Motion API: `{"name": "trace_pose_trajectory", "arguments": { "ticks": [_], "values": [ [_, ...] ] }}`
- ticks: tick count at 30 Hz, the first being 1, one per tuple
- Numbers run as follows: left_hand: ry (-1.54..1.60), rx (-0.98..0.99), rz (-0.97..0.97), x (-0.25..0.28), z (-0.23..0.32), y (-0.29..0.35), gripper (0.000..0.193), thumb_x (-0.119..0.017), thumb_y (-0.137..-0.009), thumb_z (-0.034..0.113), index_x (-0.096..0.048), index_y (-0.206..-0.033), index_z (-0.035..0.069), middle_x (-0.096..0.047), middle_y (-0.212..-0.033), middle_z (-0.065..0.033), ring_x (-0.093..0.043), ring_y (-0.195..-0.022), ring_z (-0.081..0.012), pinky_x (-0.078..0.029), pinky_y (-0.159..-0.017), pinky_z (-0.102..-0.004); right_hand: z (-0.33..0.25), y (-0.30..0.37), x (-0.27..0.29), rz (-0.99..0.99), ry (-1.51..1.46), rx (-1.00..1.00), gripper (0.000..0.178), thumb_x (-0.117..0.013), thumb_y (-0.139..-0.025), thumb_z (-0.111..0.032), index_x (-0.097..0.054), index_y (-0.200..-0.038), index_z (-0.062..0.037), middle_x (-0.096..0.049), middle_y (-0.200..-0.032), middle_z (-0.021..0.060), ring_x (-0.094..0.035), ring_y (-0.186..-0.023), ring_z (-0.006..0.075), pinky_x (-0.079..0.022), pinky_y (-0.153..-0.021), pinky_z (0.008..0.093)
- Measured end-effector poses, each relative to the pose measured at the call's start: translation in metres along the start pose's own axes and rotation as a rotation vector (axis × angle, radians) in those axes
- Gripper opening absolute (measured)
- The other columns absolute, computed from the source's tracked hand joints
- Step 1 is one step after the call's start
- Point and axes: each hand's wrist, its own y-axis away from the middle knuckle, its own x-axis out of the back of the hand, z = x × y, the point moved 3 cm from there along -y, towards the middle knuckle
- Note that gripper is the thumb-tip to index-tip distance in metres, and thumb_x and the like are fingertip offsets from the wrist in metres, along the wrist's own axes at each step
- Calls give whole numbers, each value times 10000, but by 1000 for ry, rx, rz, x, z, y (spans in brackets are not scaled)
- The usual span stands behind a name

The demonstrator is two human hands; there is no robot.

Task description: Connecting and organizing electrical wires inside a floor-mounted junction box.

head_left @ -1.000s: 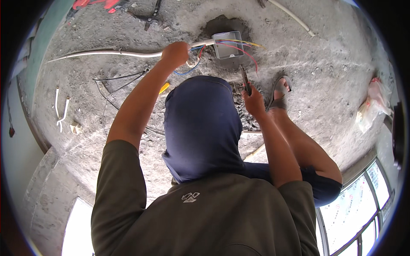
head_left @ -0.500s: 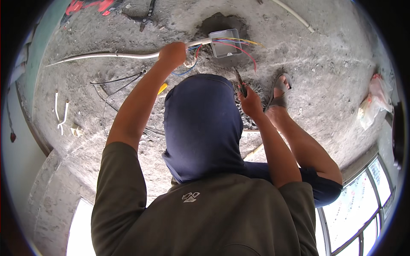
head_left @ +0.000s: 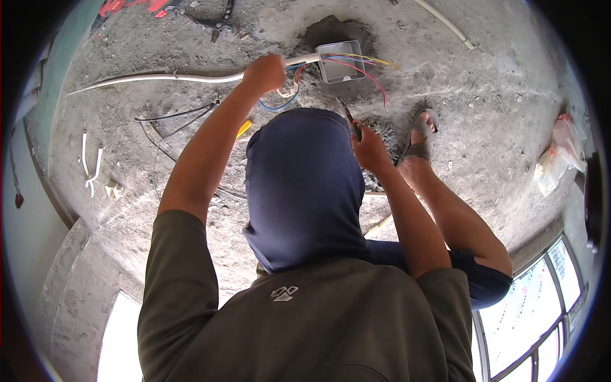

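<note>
My left hand [head_left: 264, 74] is closed around a long white conduit pipe [head_left: 191, 77] that runs along the rough ground. To its right is a clear-grey plastic junction box [head_left: 344, 76], set in a dark patch. Red, yellow and blue wires [head_left: 375, 62] fan out of it over its right side. Between hand and box, a blue wire [head_left: 280, 106] loops below the pipe beside red and white strands. My right hand [head_left: 371, 148] is wrapped around a pair of pliers [head_left: 348, 117], tips pointing up toward the box without touching it. My blue-clad knee hides the ground between my arms.
Black cables [head_left: 172, 118] and a yellow-handled tool [head_left: 244, 128] lie left of my knee. Farther off are a black tool [head_left: 216, 25] and a red tool [head_left: 137, 7]. My sandalled foot [head_left: 420, 130] stands at right. A plastic bag [head_left: 560, 156] lies beyond it.
My left hand has shifted slightly up and right along with the pipe. My right hand has moved a little left, and the pliers' tips have swung left, away from below the box.
</note>
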Motion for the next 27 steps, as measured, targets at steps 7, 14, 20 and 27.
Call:
{"name": "trace_pose_trajectory", "arguments": {
  "ticks": [7, 14, 20, 27],
  "values": [
    [-12, 30, -46, -10, -5, -9, 245, -509, -831, 257, -684, -856, 87, -662, -828, -143, -637, -784, -337, -499, -726, -443, 4, 4, -8, 109, 243, 5, 395, -603, -826, -240, -499, -1148, -36, -554, -1064, 204, -539, -1007, 368, -438, -846, 439],
    [17, 94, 33, 1, 6, -4, 221, -536, -813, 207, -677, -901, 62, -655, -886, -205, -640, -852, -362, -507, -771, -443, 9, 18, -1, 137, 301, 181, 500, -673, -757, -171, -428, -1173, -39, -481, -1090, 177, -492, -1033, 354, -423, -848, 438],
    [279, 214, 16, -22, 5, 0, 251, -524, -821, 238, -671, -878, 42, -653, -848, -212, -632, -846, -380, -500, -766, -448, 6, 21, -3, 281, 402, 262, 496, -648, -752, -142, -439, -1191, -48, -485, -1120, 147, -473, -1062, 328, -397, -875, 427],
    [331, 142, 211, -51, 5, -6, 258, -511, -797, 226, -672, -796, 23, -637, -746, -224, -628, -726, -385, -491, -689, -456, -26, 9, -6, 354, 229, 486, 346, -580, -777, -86, -512, -1113, -39, -538, -1054, 123, -513, -1002, 304, -425, -843, 412]
  ]
}}
